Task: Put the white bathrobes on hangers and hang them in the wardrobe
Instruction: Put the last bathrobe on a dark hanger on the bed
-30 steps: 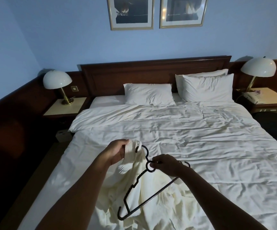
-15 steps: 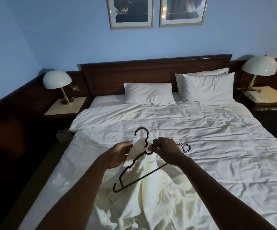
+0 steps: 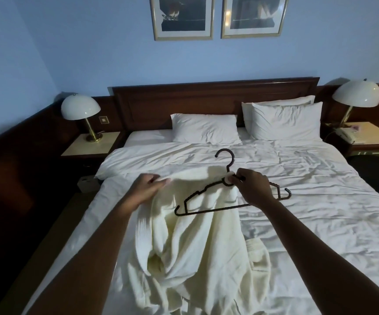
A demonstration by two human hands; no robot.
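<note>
We are holding a robe (image 3: 197, 242) and a hanger (image 3: 209, 196) up over the bed (image 3: 309, 201), arms stretched forward. Our left hand (image 3: 147, 189) is gripping the robe's top edge, fingers curled round a fold of the cloth at the left. Our right hand (image 3: 252, 187) is pinching the hanger at its neck, just under the hook, and a bit of robe is being caught there between the fingers too. The hanger is dark and is tilting: its left end is dipping low in front of the robe, its right end is poking out past our right wrist, and its hook is standing up above our hands. The robe is cream-white and is hanging down from both hands in thick folds, its lower part lying bunched on the bed near us. We cannot tell whether any part of the hanger is sitting inside the robe; what we see of it is lying in front of the cloth.

Two pillows (image 3: 284, 121) are leaning at the right against the headboard (image 3: 206, 98), and one pillow is lying flat left of them. A lamp (image 3: 80, 110) is standing on the left nightstand (image 3: 88, 146), and another one is standing at the right, beside a phone (image 3: 345, 135). Two framed pictures (image 3: 181, 17) are hanging on the wall above the headboard.
</note>
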